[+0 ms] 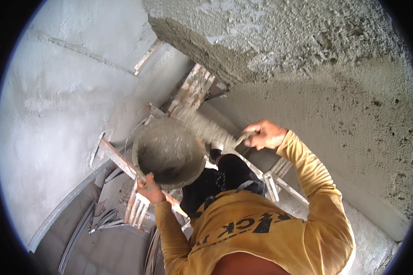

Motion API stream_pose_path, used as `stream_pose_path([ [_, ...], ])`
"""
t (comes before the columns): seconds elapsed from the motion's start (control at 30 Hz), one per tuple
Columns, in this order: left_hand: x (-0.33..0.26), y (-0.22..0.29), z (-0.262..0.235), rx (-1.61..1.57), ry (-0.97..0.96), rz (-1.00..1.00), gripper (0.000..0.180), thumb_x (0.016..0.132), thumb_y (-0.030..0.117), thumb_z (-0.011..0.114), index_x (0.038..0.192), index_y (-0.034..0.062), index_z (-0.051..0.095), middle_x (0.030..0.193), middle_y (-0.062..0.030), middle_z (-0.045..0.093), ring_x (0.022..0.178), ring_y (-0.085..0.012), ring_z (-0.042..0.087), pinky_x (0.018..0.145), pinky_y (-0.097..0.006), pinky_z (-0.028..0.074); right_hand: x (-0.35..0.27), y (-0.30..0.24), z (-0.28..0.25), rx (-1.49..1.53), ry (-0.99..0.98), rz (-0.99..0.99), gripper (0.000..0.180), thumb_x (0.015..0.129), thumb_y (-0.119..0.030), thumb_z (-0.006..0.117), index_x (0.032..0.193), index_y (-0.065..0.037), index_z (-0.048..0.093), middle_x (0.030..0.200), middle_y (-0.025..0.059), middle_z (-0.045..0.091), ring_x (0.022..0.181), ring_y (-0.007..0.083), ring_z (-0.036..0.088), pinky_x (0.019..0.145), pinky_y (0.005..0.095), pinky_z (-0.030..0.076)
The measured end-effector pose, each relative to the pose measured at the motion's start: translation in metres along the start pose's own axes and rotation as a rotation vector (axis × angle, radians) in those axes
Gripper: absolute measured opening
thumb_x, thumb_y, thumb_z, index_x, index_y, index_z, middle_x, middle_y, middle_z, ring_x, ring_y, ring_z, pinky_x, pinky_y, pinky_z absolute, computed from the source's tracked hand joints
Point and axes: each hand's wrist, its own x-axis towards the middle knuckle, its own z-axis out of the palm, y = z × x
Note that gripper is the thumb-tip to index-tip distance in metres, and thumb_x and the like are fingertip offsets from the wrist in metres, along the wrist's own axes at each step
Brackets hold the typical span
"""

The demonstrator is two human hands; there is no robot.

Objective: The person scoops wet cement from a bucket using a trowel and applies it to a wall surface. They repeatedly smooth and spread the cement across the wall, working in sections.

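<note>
The bucket (198,161), round and coated in grey mortar, is tilted with its mouth showing, in front of the person's body. The left hand (150,189) grips its rim at the near left edge. The right hand (265,134), to the right of the bucket, is closed around the handle of a trowel (206,127). The blade, blurred, points from that hand toward the far right edge of the bucket; I cannot tell whether the two touch. What lies at the bottom of the bucket is too dark to make out.

Beyond the bucket is a stained wooden plank (195,89). To its far right rises a wall (280,39) with rough, wet-looking grey plaster; to its left stands a smoother grey wall (55,105). Long thin strips (106,220) lie below and left of the bucket. Nearer than the bucket are the person's yellow shirt (248,213) and dark trousers (236,172).
</note>
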Motion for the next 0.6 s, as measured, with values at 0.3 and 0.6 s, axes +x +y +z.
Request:
stream_pose_path([
  [0.3,0.013,0.003,-0.014,0.085,0.036,0.1,0.01,0.074,0.004,0.06,0.07,-0.001,0.052,0.064,0.0019,0.049,0.06,-0.0083,0.041,0.052,-0.026,0.034,-0.158,-0.025,-0.061,-0.442,0.819,-0.111,0.04,0.084,-0.027,0.055,0.113,0.001,0.059,0.078,0.006,0.058,0.06,0.0122,0.051,0.052,0.0307,0.045],
  [0.6,-0.001,0.077,0.048,-0.046,-0.199,0.162,0.022,0.073,0.0,0.061,0.06,0.0032,0.044,0.061,0.0073,0.041,0.062,-0.0031,0.036,0.05,-0.024,0.03,0.014,-0.013,0.051,-1.241,0.335,-0.135,0.03,0.088,-0.015,0.05,0.115,0.0,0.051,0.102,0.02,0.064,0.089,0.0304,0.066,0.074,0.0419,0.053],
])
